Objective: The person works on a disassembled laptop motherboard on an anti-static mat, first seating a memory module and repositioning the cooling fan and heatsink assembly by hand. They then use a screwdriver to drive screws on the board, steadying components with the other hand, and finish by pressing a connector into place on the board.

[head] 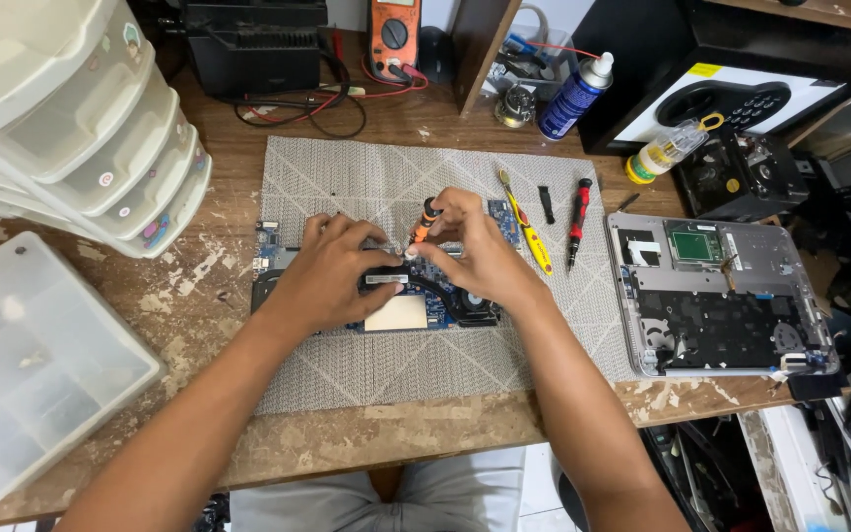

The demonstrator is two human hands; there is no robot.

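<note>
Firmly, the right hand [480, 246] fingers pinch an orange-black screwdriver [425, 223] while left hand [332, 271] fingers press flat, unclenched, on the circuit board [416, 305].

The circuit board [416, 296] lies on the mat [347, 177] under your hands; right of it lie two screwdrivers [577, 221], then the opened laptop base [721, 296]; drawers [71, 118] stand left.
</note>
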